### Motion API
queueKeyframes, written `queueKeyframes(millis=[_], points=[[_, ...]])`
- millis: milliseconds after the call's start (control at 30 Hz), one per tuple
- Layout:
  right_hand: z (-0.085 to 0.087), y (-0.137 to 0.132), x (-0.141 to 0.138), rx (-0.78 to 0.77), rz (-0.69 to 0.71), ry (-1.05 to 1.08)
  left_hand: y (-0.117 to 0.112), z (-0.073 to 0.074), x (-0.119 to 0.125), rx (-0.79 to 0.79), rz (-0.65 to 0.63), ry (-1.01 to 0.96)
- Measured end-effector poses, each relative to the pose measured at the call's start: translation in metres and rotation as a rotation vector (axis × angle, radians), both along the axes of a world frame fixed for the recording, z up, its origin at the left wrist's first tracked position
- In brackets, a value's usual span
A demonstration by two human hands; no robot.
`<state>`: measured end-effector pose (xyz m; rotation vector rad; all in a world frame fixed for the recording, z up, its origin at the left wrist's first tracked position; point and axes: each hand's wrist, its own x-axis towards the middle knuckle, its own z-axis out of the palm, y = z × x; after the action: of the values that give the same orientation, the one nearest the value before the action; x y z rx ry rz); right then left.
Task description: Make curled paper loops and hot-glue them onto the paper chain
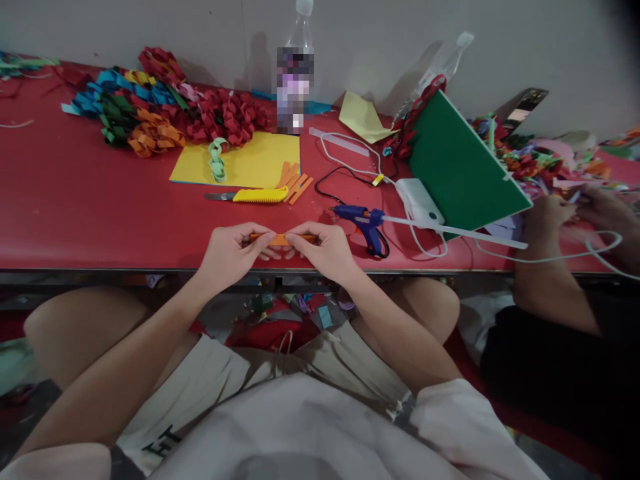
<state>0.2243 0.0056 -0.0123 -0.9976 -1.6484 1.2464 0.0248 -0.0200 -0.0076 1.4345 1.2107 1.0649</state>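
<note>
pale shorts (215, 363) nearest, dark lettering on one leg reading "ht". forearms converge at the front edge of the red counter (100, 223), where left hand (227, 252) and right hand (325, 252) pinch an orange strip (280, 239) between thumbs and fingers, held roughly level. beyond: blue glue gun (367, 222), then an upright capped bottle (303, 32) by the wall, label blurred, contents unclear.

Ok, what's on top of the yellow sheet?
A light green paper chain, plus orange strips at the near right corner. Red loops cover part of its far edge; what's beneath is hidden.
</note>
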Motion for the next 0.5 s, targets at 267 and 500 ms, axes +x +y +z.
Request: queueKeyframes(millis=[267, 500], points=[[-0.005, -0.005, -0.002, 0.01, 0.085, -0.043, -0.002, 0.0, -0.001, 0.182, -0.003, 0.195], [-0.005, 0.001, 0.004, 0.057, 0.067, -0.092, 0.005, -0.002, -0.012, 0.256, 0.096, 0.278]])
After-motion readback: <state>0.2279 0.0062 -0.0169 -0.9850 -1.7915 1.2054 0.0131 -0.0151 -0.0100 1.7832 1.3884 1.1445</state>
